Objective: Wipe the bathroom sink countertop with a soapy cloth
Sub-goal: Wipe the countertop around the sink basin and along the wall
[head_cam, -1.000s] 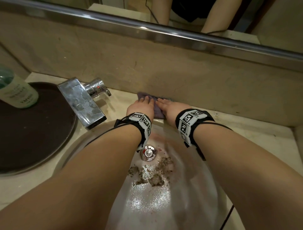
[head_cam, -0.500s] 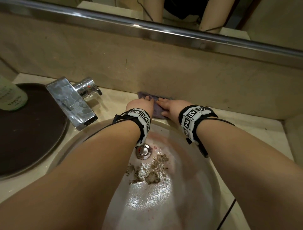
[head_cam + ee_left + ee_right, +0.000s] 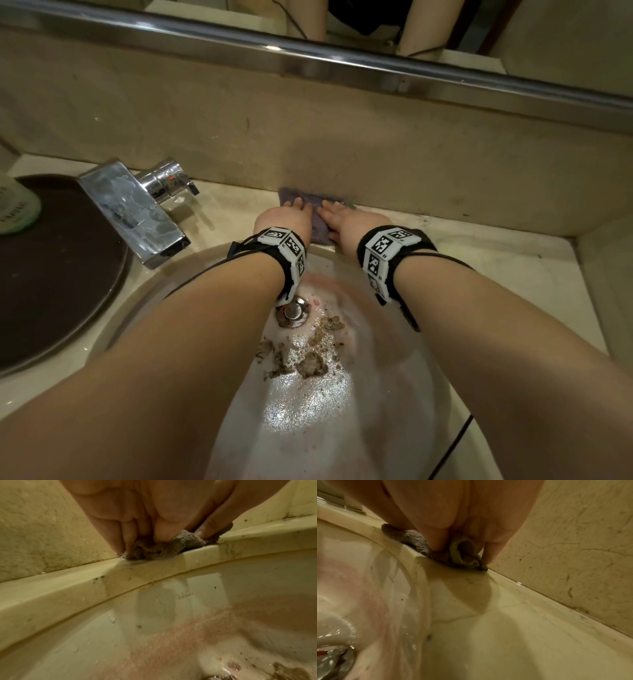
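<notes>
Beige stone table (image 3: 496, 260) under a mirror, round sink (image 3: 394, 394) sunk in it, tap (image 3: 133, 212) at left. From the head: left hand (image 3: 286, 219) and right hand (image 3: 346, 222) side by side, fingers straight, pressing a purple cloth (image 3: 317, 202) flat against the back wall (image 3: 342, 147); bare table to the right.

From the left wrist: fingers (image 3: 123, 534) close together, tips on bunched cloth (image 3: 171, 546) at the wall joint.

From the right wrist: fingers (image 3: 436, 536) slightly parted, pushing down on cloth (image 3: 419, 539) beside the sink rim.
</notes>
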The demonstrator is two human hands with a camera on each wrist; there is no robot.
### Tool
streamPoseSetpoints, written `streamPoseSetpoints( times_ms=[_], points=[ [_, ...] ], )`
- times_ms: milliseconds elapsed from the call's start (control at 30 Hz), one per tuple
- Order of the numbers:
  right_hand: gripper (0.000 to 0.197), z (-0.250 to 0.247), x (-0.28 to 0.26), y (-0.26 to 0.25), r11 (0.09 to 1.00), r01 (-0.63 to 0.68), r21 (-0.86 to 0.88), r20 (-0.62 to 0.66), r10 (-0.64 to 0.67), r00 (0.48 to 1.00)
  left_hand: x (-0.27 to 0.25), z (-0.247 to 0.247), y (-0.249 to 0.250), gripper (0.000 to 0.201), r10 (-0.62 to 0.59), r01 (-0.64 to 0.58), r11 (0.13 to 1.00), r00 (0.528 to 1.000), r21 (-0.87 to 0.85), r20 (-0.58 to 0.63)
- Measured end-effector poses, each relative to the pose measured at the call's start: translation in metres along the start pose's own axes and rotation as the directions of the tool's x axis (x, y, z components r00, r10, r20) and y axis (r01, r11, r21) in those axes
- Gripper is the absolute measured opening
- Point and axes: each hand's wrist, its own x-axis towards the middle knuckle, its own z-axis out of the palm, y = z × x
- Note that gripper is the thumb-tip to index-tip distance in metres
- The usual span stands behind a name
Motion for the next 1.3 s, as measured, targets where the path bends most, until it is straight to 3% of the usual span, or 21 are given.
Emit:
streamPoseSetpoints(
  times_ms=[167,333,800,1300],
  points=[
    [0.078,0.003,-0.009,0.010,0.999,-0.030,-0.010,-0.006,0.030,1.000,-0.002,0.000,0.012,0.073,0.025,-0.025,1.000,1.000,-0.018,0.005],
    [0.084,0.007,-0.027,0.030,0.998,-0.055,0.014,-0.016,0.055,0.998,0.000,0.003,0.037,0.070,0.049,-0.051,0.998,0.997,-0.038,-0.051],
    [0.084,0.020,-0.049,0.073,0.994,-0.104,0.025,-0.023,0.105,0.994,0.002,0.000,0.081,0.073,0.119,-0.121,0.992,0.992,-0.026,-0.048],
    [0.080,0.031,-0.056,0.103,0.988,-0.154,-0.011,0.008,0.154,0.988,0.007,0.002,0.111,0.063,0.161,-0.163,0.986,0.985,-0.022,-0.068]
  ],
)
